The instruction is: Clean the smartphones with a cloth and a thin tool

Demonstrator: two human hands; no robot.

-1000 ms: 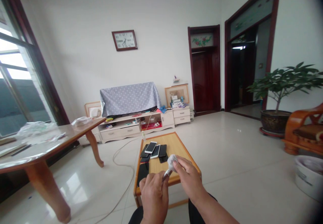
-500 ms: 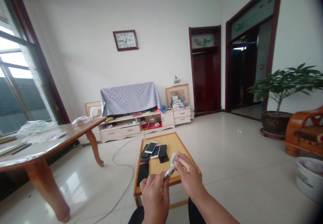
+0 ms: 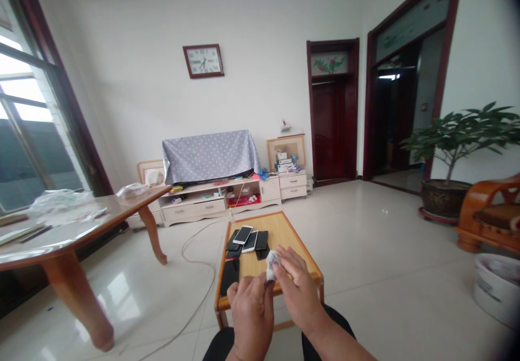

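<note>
My left hand (image 3: 252, 308) is closed around a slim phone (image 3: 268, 283), seen nearly edge-on and mostly hidden by fingers and cloth. My right hand (image 3: 298, 288) pinches a crumpled white cloth (image 3: 272, 262) against the phone's far end. Both hands are over the near edge of a small wooden table (image 3: 280, 224). Beyond them, several phones lie in an overlapping pile, with a white-framed phone (image 3: 242, 234) on top. A larger black phone (image 3: 229, 277) lies flat by the table's left edge.
A small clear bottle (image 3: 231, 216) stands at the table's far left corner. To the left is a larger wooden table (image 3: 138, 201) with plastic bags. A cable (image 3: 211, 266) runs over the floor. On the right are a white bucket (image 3: 498, 288) and a potted plant (image 3: 444, 195).
My right hand has moved left and slightly down with the cloth, towards my left hand. The cloth now covers the part of the phone that showed before.
</note>
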